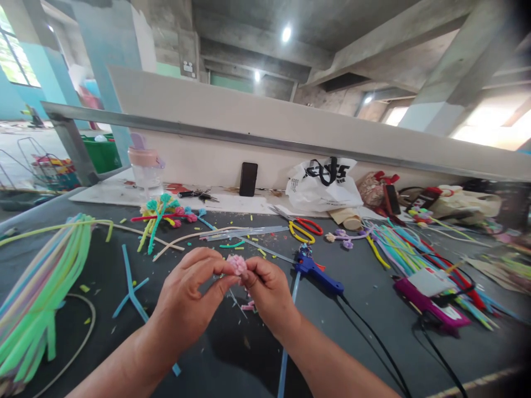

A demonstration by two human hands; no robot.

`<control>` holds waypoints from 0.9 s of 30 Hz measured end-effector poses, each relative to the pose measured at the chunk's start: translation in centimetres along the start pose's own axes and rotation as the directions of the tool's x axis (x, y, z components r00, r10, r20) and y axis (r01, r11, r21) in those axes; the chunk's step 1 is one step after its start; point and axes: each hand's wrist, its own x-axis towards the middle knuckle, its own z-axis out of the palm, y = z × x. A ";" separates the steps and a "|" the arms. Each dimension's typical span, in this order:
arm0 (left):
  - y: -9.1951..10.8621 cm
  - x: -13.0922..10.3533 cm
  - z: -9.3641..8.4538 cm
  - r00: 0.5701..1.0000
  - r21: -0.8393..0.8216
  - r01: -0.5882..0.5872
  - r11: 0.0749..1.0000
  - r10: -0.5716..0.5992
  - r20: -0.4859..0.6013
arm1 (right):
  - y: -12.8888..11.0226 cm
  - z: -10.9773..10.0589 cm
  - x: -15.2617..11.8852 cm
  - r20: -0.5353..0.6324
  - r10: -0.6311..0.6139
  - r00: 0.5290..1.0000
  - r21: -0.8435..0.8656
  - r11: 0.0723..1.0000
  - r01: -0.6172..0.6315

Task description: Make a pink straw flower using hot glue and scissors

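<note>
A small pink fluffy flower (237, 265) is pinched between both hands above the dark table (232, 354). My left hand (191, 296) holds its left side between thumb and index finger. On its right side, my right hand (267, 290) grips it with closed fingertips. Pink scraps (249, 306) lie on the table just below the hands. A blue glue gun (319, 271) rests to the right of my right hand, its black cord trailing toward the near edge. Blue fuzzy stems (131, 293) lie crossed to the left of my left hand.
Bundled green and pastel stems (62, 276) lie at the left. Scissors with yellow and red handles (302, 229), clear glue sticks (244, 233) and finished colourful flowers (161, 213) sit farther back. A phone (248, 179), plastic bag (326, 185) and cup (145, 168) stand behind; a magenta device (431, 307) is right.
</note>
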 end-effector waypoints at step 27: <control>-1.5 0.3 -1.5 0.978 -0.214 0.188 0.959 -0.203 -0.049 | -0.8 -1.2 -0.1 0.183 0.000 0.983 0.317 0.947 -0.059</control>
